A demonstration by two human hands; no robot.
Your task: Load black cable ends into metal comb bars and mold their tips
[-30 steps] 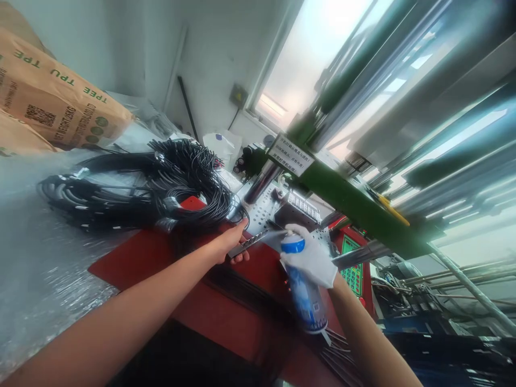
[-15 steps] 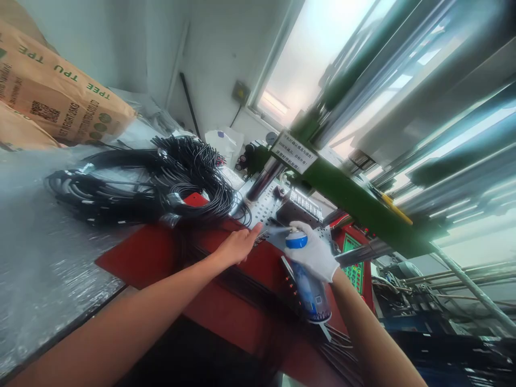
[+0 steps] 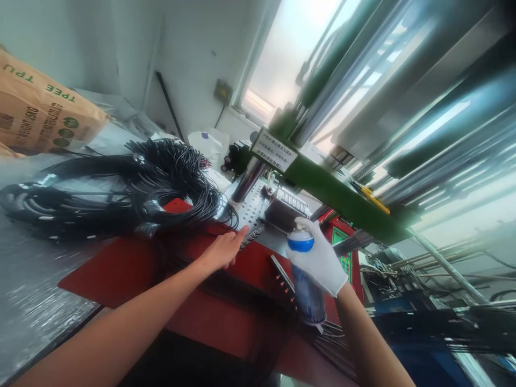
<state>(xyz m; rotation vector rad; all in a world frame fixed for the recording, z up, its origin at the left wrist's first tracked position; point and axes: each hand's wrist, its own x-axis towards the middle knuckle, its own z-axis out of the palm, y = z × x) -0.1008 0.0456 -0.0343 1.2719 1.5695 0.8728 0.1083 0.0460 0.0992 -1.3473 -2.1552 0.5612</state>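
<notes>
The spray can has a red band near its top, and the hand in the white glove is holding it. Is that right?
Not quite: the band near the top of the spray can is blue, not red, as the head view shows. The right hand, in the white glove, is indeed holding it.

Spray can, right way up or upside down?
Right way up: the spray can, in the gloved right hand, has its nozzle end uppermost.
</notes>
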